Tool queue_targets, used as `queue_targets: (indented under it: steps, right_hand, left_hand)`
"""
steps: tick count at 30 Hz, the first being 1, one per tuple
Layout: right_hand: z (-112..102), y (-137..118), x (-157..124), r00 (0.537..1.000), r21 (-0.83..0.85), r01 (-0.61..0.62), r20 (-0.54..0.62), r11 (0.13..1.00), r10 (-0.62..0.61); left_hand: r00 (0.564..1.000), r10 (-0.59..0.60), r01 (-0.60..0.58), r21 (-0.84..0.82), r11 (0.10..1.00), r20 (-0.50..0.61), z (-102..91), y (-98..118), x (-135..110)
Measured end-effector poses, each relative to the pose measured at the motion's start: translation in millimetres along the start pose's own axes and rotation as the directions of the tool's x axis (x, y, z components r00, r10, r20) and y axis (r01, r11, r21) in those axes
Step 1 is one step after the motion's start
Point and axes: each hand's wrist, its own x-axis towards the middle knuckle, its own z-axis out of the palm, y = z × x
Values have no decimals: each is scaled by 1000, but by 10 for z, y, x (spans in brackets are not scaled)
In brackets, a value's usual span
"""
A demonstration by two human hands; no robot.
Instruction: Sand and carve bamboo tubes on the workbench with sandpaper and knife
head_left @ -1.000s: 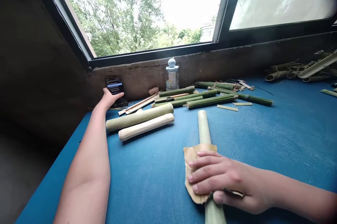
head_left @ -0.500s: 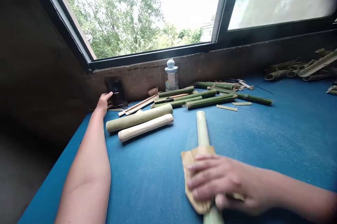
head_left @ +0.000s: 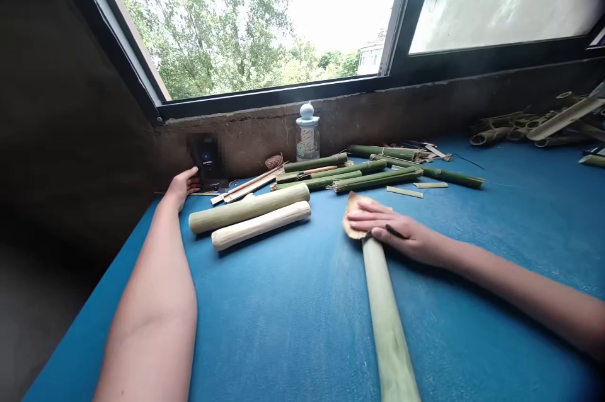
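Observation:
A long pale green bamboo pole point(head_left: 387, 320) lies lengthwise on the blue table. Near its far end my right hand point(head_left: 394, 229) presses a folded tan sheet that looks like sandpaper point(head_left: 354, 200) round the pole, fingers together over it. Something thin and dark point(head_left: 396, 232) shows at the thumb. Far to the left, my left hand point(head_left: 181, 188) grips the left edge of a dark, phone-like device point(head_left: 208, 162) standing upright by the wall. The device is partly blurred out, and some of the left fingers are hidden.
Two thick bamboo pieces, one greenish point(head_left: 250, 208) and one peeled point(head_left: 262, 225), lie left of the pole. Behind are green bamboo sticks point(head_left: 378, 178), a lidded jar point(head_left: 307, 137) and a woven brown ball point(head_left: 273, 162). More bamboo tubes point(head_left: 515, 128) are piled at the far right.
My right hand has slid the sandpaper away from me along the pole, from its near part to its far end. My left hand stays at the device.

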Motion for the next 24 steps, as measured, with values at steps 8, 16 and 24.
queue_targets:
  steps: [8, 16, 24]
  right_hand:
    - [91, -234, -61, 940, 125, 261, 191, 957, -282]
    - [88, -355, -79, 959, 46, 226, 168, 973, -230]
    - [44, -87, -84, 980, 3, 201, 3, 980, -201]
  left_hand:
    - [994, -104, 106, -148, 983, 20, -29, 27, -47]
    - [992, -124, 120, -216, 969, -2, 50, 71, -74]
    - [991, -129, 132, -365, 922, 32, 99, 282, -98]
